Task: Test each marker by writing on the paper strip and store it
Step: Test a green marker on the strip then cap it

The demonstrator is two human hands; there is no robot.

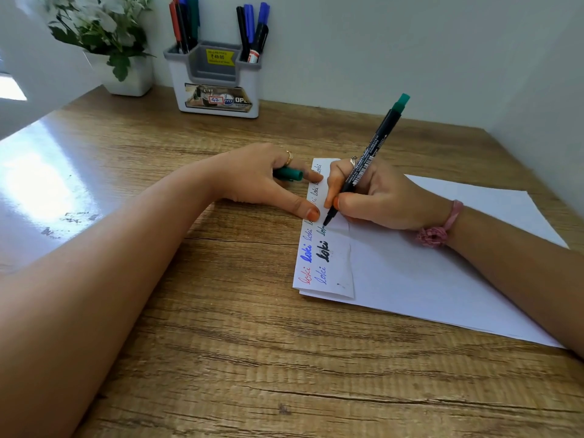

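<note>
Nearest the viewer lies bare wooden desk [221,358], with open surface below both forearms; a white sheet [442,279] lies under the right forearm, its near edge running toward the desk's right side. On the sheet's left margin lies the paper strip [325,270], one in number, carrying two columns of handwritten test words in red, blue, black and dark ink; its near end lies well below the fingertips, its far end passes under them. The right hand [376,197] grasps one marker [363,165], thumb and forefinger pinched round the lower barrel, the tip touching the strip just below the thumb; the barrel is black with a green end and tilts up and away above the knuckles. The left hand [262,181] rests on the desk just left of the strip, thumb and one finger stretched so that their tips press the strip's left edge; between its fingers it holds one green cap [288,174], just left of the right forefinger. One ring shows on each hand; one pink band [439,229] circles the right wrist. Beyond the fingers is open desk up to the wall. Against the wall stands one white and grey holder [218,80] with three compartments; the left one [181,50] holds several markers, red, black, blue and green, exact count unclear; the middle one bears a yellow price sticker, its contents not visible; the right one [251,56] holds about four, black and blue. Left of the holder stands one white pot [129,74] holding a white-flowered plant [94,23].
</note>
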